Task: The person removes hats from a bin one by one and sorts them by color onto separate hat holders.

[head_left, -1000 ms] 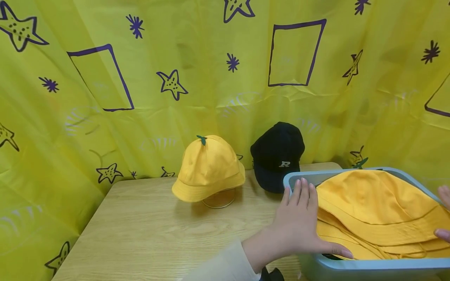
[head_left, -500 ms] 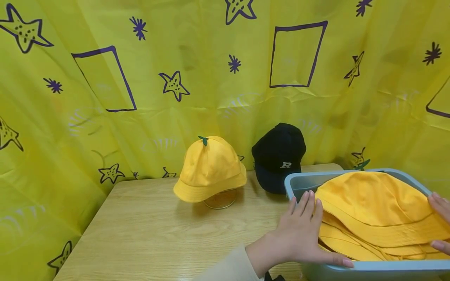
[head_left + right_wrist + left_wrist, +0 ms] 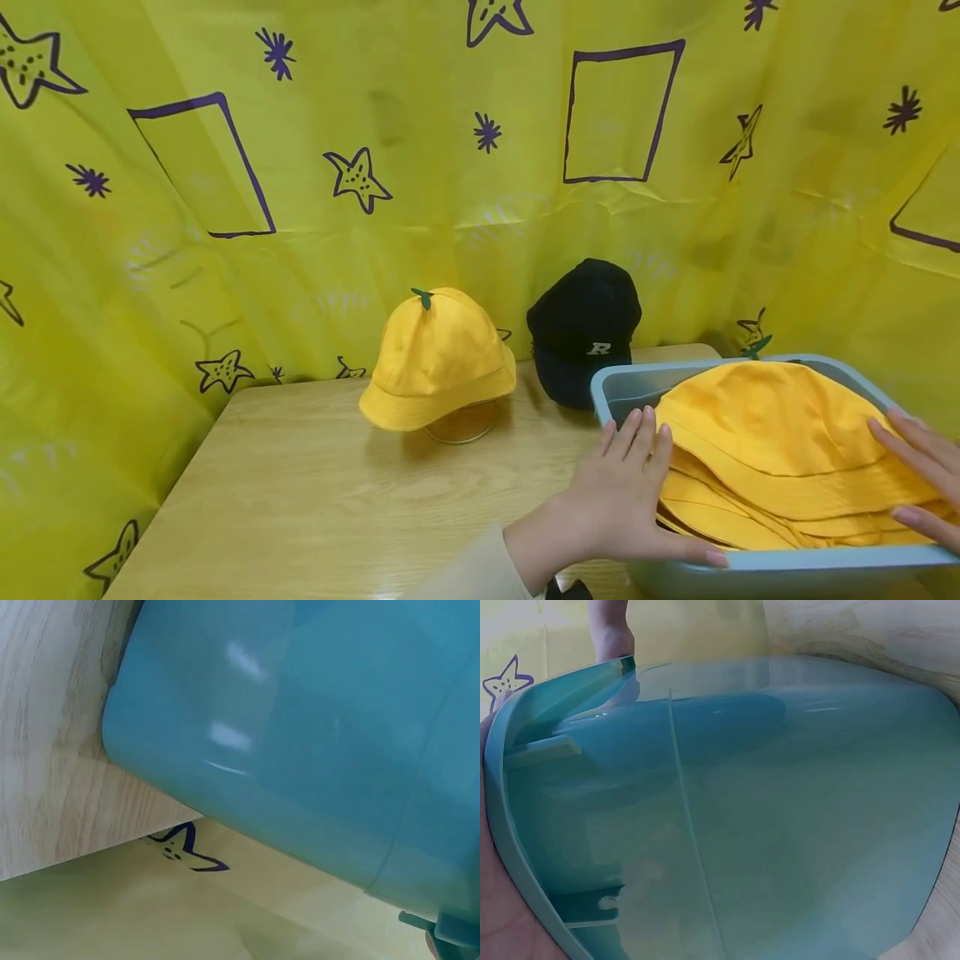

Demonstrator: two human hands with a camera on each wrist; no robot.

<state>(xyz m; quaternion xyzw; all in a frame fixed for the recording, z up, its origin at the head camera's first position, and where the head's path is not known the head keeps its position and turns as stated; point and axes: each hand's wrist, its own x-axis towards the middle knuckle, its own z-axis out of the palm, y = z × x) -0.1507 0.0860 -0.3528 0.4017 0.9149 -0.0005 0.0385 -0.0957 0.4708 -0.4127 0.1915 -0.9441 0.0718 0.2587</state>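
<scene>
Head view: the left hand (image 3: 626, 500) lies flat, fingers straight, against the stacked yellow bucket hats (image 3: 772, 450) in the blue bin (image 3: 787, 567) at the table's (image 3: 337, 500) right edge; the right hand (image 3: 926, 475) rests straight-fingered on them. Wrist views: only the bin's wall.

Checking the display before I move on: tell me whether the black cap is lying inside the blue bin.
No, the black cap stands on the table behind the blue bin, which holds yellow hats.

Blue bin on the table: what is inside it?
The blue bin holds a stack of yellow hats, the top one dome up. The left hand and right hand touch the stack. Anything beneath the hats is covered.
</scene>
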